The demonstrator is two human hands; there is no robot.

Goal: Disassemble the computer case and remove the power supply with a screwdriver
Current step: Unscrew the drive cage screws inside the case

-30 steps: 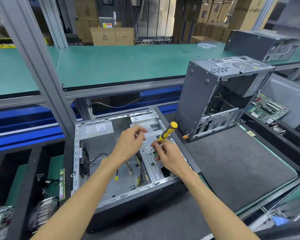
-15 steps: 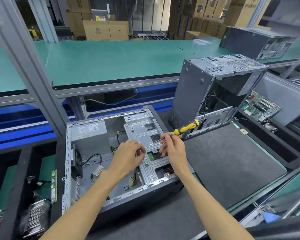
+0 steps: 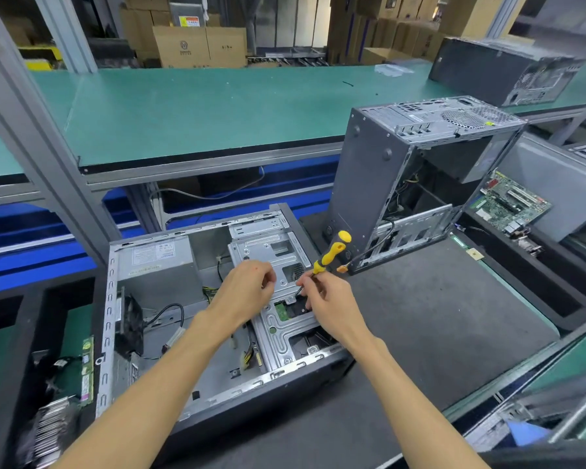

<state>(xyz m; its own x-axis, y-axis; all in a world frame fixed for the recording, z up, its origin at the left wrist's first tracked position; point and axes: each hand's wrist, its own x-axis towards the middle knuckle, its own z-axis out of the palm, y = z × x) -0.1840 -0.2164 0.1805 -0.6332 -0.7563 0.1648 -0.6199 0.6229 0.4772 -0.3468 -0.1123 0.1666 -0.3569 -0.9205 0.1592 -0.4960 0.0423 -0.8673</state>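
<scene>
Computer case [image 3: 197, 336] lies on its side, panel off, interior exposed. Grey power supply [image 3: 156, 265] sits in far-left corner. Yellow-black screwdriver [image 3: 330, 253] tilted, tip down on the drive bracket [image 3: 278, 313].

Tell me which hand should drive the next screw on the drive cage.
Probably the right hand: it already grips the screwdriver, tip down at the drive cage. The left hand holds no tool.
</scene>
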